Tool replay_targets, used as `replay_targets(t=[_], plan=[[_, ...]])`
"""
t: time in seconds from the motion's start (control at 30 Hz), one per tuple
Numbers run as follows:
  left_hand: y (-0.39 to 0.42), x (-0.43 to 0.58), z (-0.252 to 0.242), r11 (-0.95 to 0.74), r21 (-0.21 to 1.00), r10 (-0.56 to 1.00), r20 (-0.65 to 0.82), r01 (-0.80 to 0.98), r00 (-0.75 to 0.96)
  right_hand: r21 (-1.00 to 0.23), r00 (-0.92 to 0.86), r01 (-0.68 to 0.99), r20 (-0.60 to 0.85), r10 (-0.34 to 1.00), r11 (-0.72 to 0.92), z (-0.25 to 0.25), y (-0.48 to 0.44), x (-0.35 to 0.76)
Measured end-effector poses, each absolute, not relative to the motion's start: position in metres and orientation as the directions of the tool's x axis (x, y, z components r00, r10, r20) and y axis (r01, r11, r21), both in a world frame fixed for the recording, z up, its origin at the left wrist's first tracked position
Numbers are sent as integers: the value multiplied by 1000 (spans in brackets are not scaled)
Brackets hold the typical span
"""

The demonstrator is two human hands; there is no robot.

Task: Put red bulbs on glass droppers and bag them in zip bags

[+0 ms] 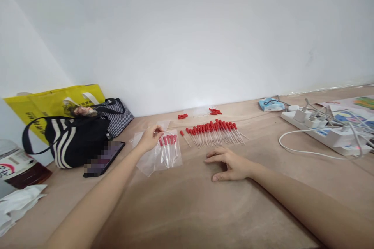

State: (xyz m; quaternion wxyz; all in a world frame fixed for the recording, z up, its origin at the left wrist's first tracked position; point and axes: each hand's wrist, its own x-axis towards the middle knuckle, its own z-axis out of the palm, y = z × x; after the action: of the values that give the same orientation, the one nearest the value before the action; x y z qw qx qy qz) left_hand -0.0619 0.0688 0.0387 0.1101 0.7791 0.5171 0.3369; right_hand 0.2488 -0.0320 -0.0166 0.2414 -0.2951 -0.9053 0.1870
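My left hand (150,138) pinches the top edge of a clear plastic bag (165,155) that holds several red-capped glass droppers and lies on the brown table (187,206). My right hand (229,163) rests palm down on the table with its fingers spread, holding nothing. Just beyond the right hand lies a row of several red-capped droppers (214,132). Loose red caps (182,116) and a further small pile of caps and glass tubes (212,111) sit near the wall.
A black striped bag (73,138), a yellow bag (55,103) and a phone (103,159) are at the left. A bottle (17,165) and crumpled tissue (17,202) lie at the far left. A white power strip (327,130) with cables sits at the right.
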Motion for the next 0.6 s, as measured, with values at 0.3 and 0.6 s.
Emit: replay_targets(t=[0.3,0.6], plan=[[148,-58,16,-333,445,916,364,831,172,-493,-701,451,321,638,744,-14,-32,248],[113,-98,19,-171,337,921,387,926,29,-487,-709,447,319,629,750,-15,-31,248]])
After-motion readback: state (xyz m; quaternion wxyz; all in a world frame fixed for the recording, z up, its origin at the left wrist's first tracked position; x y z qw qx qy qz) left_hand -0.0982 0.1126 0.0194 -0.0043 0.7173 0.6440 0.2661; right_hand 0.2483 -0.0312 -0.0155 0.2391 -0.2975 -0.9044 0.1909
